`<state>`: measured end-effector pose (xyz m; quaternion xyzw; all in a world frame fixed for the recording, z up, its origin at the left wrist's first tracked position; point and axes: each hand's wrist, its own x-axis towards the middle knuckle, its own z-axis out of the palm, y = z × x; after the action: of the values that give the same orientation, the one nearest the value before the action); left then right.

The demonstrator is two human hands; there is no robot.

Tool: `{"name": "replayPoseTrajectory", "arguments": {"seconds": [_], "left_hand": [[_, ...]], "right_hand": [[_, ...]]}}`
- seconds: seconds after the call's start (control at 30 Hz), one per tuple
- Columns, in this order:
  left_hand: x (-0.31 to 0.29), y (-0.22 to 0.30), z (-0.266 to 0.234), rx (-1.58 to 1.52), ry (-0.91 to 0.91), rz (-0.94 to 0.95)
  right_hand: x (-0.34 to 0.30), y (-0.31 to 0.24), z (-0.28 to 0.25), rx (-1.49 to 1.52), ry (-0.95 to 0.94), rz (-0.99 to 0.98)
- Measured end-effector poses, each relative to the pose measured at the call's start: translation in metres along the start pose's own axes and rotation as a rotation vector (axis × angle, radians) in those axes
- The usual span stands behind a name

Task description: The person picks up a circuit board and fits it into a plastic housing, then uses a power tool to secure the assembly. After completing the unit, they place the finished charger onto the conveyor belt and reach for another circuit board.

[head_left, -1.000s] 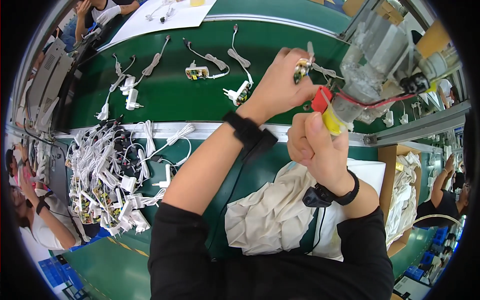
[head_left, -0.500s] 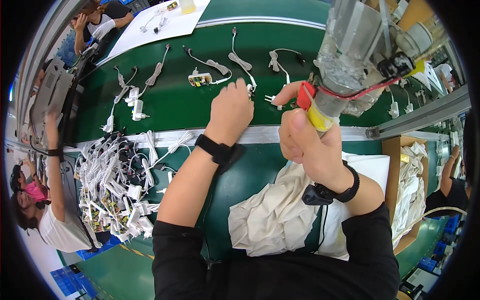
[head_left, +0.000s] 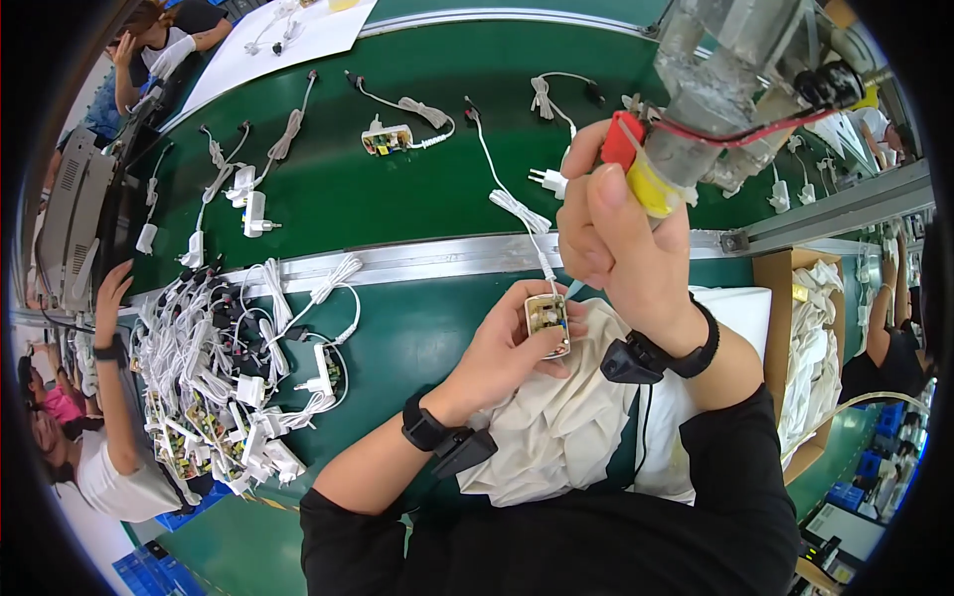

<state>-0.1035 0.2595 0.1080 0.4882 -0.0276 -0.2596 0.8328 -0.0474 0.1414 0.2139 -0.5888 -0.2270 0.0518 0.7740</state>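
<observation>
In my left hand [head_left: 502, 348] is a white power adapter [head_left: 547, 316] with its case open and the circuit board bare, held above a crumpled cream cloth [head_left: 556, 427]. Its white cord [head_left: 521, 211] runs up over the metal rail onto the green belt. My right hand [head_left: 626, 238] is wrapped round a taped dispensing tool [head_left: 656, 191] with a yellow band and a red lever, my thumb lying along it. A teal tip [head_left: 575, 288] pokes out below that hand, close to the adapter's upper edge; whether it touches cannot be told.
Several corded adapters lie on the green belt [head_left: 328, 204] behind the metal rail [head_left: 417, 260]. A heap of adapters and cords [head_left: 214, 368] sits at left. On the right stands a cardboard box [head_left: 770, 273] of cream cloths. Other people work at both sides.
My left hand has come back from the belt toward me, bringing an adapter over the cloth. My right hand keeps its grip on the tool. The belt's other adapters have shifted left.
</observation>
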Motion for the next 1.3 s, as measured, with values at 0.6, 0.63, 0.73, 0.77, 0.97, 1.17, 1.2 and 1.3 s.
{"name": "replayPoseTrajectory", "arguments": {"seconds": [0.6,0.63,0.73,0.77,0.97,1.17,1.2,1.3], "left_hand": [[-0.004,0.003,-0.015,-0.040,-0.126,0.038],[-0.004,0.003,-0.015,-0.053,-0.104,0.029],[-0.003,0.004,-0.019,-0.112,-0.060,0.030],[-0.001,0.003,-0.021,-0.153,-0.042,0.042],[0.000,0.001,-0.025,-0.205,0.001,0.074],[0.000,0.002,-0.024,-0.272,-0.004,0.083],[0.000,0.002,-0.024,-0.272,-0.007,0.080],[-0.001,0.001,-0.027,-0.276,-0.024,0.083]], "right_hand": [[-0.001,0.004,0.010,0.077,-0.024,0.003],[-0.001,0.003,0.011,0.077,-0.026,0.006],[-0.005,0.001,0.014,0.119,-0.052,0.033],[-0.006,0.002,0.015,0.117,-0.057,0.036],[-0.010,0.008,0.018,-0.019,-0.120,0.030],[-0.011,0.008,0.017,-0.116,-0.159,0.006],[-0.012,0.008,0.019,-0.030,-0.119,0.014],[-0.013,0.007,0.022,0.144,-0.043,0.034]]}}
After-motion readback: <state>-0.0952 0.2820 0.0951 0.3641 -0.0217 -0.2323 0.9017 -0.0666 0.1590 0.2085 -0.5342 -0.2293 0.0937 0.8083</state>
